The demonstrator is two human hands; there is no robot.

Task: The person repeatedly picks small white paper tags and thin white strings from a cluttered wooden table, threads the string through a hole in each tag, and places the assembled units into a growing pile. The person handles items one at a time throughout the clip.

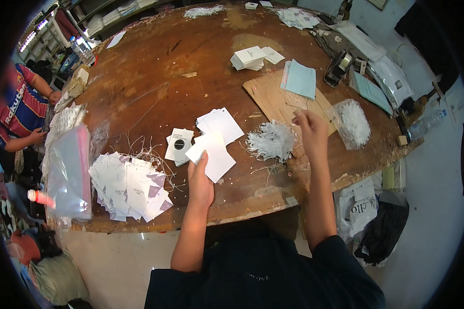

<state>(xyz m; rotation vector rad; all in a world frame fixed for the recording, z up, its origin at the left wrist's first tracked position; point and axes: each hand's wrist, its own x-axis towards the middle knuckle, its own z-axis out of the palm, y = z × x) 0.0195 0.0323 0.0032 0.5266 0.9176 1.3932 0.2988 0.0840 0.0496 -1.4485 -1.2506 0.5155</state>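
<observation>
My left hand [201, 180] is closed on white card tags [214, 157], with the thumb lying over their lower edge. Just beyond them rests a loose stack of blank white tags [222, 125], and printed tags with a black round mark [179, 145] lie to its left. My right hand [312, 123] is raised with its fingers pinched together, to the right of a heap of white tag strings [270, 141]. A thin strand shows near those fingertips, too faint to say whether they hold it. At the left, strung tags [129, 188] form a pile with their strings trailing.
A wooden board [263, 92] carries a light-blue card pad [300, 79]. Right of it sit a bag of white strings [353, 123] and a tape dispenser [339, 67]. Clear plastic bags [69, 175] line the left edge, where another person [23, 108] works. More tag stacks [248, 57] stand farther back.
</observation>
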